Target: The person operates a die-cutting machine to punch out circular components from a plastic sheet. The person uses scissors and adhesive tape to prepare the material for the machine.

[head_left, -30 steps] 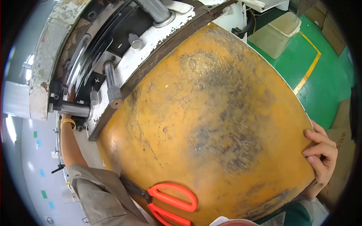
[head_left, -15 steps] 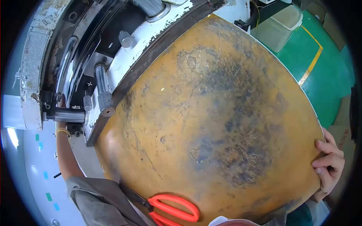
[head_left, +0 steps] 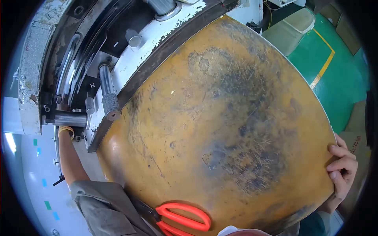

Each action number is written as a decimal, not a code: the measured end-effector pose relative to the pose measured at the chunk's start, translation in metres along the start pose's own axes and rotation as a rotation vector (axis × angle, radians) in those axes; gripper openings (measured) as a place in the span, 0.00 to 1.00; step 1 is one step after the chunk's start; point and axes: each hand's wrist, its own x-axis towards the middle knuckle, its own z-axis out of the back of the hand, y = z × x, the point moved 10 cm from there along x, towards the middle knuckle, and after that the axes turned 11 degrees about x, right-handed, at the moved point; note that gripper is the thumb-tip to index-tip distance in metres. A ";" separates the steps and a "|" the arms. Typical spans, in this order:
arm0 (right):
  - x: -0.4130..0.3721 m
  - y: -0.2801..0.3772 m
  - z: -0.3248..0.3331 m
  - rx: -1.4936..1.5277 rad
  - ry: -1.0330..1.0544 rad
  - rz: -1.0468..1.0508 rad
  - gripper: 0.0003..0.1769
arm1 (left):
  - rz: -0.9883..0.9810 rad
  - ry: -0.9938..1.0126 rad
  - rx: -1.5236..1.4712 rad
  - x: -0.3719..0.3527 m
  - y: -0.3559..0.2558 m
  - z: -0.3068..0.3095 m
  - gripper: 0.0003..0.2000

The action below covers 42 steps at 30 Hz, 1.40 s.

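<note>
My left arm reaches up into the machine (head_left: 106, 74) at the left, a yellow band (head_left: 66, 129) around its wrist. My left hand (head_left: 63, 106) is mostly hidden behind a metal cylinder (head_left: 71, 119), so its fingers do not show. At the right, my right hand (head_left: 343, 167) grips the edge of the worn, yellow-brown tabletop (head_left: 181, 129), its fingers bent over the rim. Scissors with red-orange handles (head_left: 185, 215) lie at the near edge of the tabletop, beside my left sleeve (head_left: 104, 204); their blades are partly hidden.
A knurled metal knob (head_left: 112, 108) juts from the machine over the tabletop's left edge. Beyond the far right edge, a translucent plastic bin (head_left: 289, 31) stands by the green floor (head_left: 334, 74). Cardboard (head_left: 356, 118) stands near my right hand.
The view has shifted slightly. My left forearm and its wristband show a little lower relative to the metal cylinder. My right hand keeps its place on the tabletop edge.
</note>
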 end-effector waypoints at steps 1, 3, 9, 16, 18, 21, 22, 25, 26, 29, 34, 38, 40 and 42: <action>0.002 -0.002 0.004 0.052 -0.004 -0.021 0.17 | -0.062 -0.038 0.072 0.002 0.004 0.002 0.25; 0.019 -0.004 0.003 0.155 0.029 -0.042 0.20 | -0.238 -0.111 0.273 0.005 0.005 0.007 0.23; 0.190 -0.049 0.101 -0.128 -0.319 -0.046 0.27 | -0.004 -0.183 0.251 0.006 0.004 0.015 0.22; 0.299 -0.130 0.098 0.527 -0.536 -0.117 0.25 | 0.189 -0.291 0.032 -0.017 -0.007 0.002 0.20; 0.301 -0.149 0.079 0.681 -0.524 -0.288 0.34 | 0.317 -0.371 -0.515 -0.013 0.006 -0.010 0.18; 0.326 -0.148 0.063 0.805 -0.419 -0.208 0.38 | 0.320 -0.397 -0.625 -0.015 0.014 -0.014 0.19; 0.332 -0.152 0.064 0.783 -0.408 -0.191 0.39 | 0.315 -0.383 -0.603 -0.016 0.018 -0.017 0.20; 0.340 -0.144 0.048 0.846 -0.339 -0.137 0.33 | 0.318 -0.381 -0.589 -0.026 0.018 -0.012 0.21; 0.328 -0.128 0.037 0.922 -0.318 -0.115 0.24 | 0.323 -0.375 -0.602 -0.023 0.013 -0.009 0.21; 0.326 -0.132 0.042 0.958 -0.348 -0.138 0.22 | 0.333 -0.326 -0.621 -0.011 0.025 -0.014 0.23; 0.325 -0.128 0.041 0.977 -0.302 -0.110 0.23 | 0.295 -0.189 -0.465 -0.018 0.022 -0.011 0.27; 0.330 -0.131 0.044 0.996 -0.244 -0.091 0.22 | 0.483 0.039 -0.715 -0.052 -0.055 -0.030 0.30; 0.324 -0.127 0.042 0.987 -0.303 -0.086 0.22 | 0.471 -0.084 -0.679 -0.053 -0.064 -0.033 0.31; 0.322 -0.123 0.041 0.961 -0.317 -0.060 0.22 | 0.275 -0.054 -0.648 -0.045 -0.068 -0.032 0.28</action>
